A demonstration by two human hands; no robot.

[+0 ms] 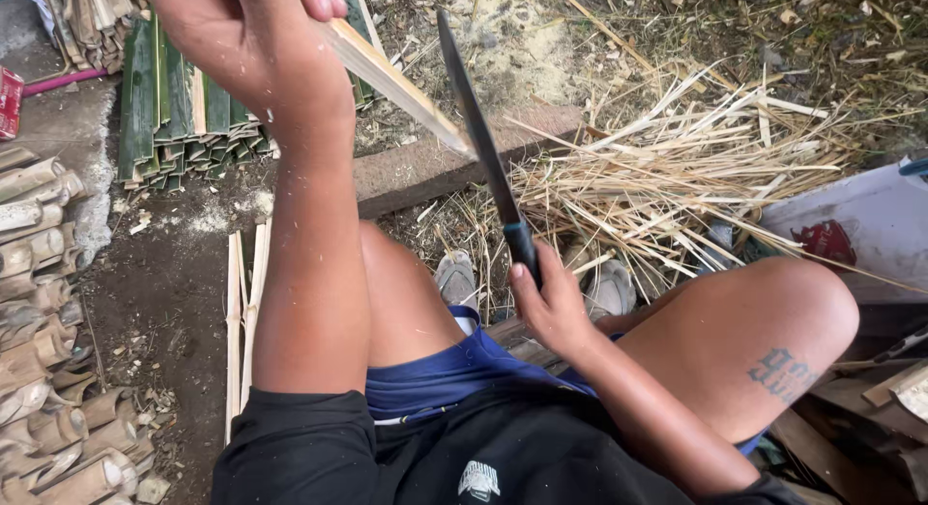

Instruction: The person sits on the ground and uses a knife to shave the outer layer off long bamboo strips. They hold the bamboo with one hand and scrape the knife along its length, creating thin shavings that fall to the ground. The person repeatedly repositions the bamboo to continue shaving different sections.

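Along the left edge of the ground, a pile of cut bamboo sections (39,321) runs from mid-height down to the bottom corner. Above it, near the top left, a stack of green split bamboo pieces (179,118) lies flat, with bare dirt (164,283) between the two piles. Two pale slats (242,312) lie on the ground just beside the person's left leg.

The left hand (261,41) is raised at the top edge, its grip closed around a pale bamboo strip (396,85) that slants down to the right. The strip's lower end meets the blade of a dark knife (483,147). The right hand (551,307) has its grip wrapped tight around the knife handle, blade pointing up and slightly left.

A stone kerb (425,167) crosses behind the blade. Right of it, a heap of thin shavings (677,176) crowds the ground up to a white sheet (860,225) at the right edge.
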